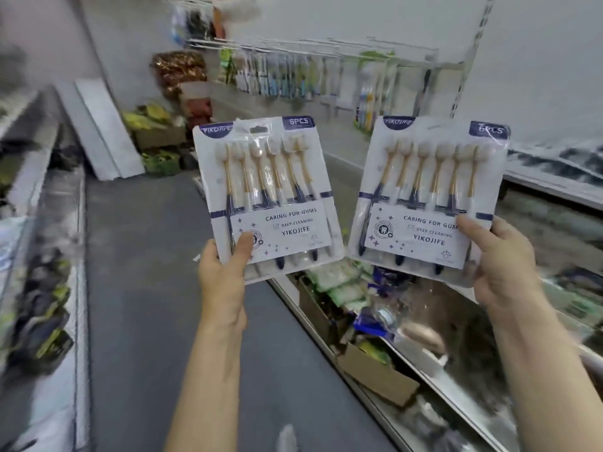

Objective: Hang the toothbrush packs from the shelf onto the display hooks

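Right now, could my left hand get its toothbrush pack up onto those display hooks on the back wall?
Probably not yet. The left hand grips its pack by the bottom corner, well short of the hooks up the aisle; nothing blocks the way, so stepping closer should do.

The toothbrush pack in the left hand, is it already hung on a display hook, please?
Not hung. The left hand pinches the left toothbrush pack by its bottom corner, in mid-air, short of the display hooks behind.

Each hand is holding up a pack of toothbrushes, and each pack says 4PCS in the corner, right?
Not quite. The head view shows the left hand and right hand each holding a pack, but the left pack and right pack both say 6PCS, with six brushes in each.
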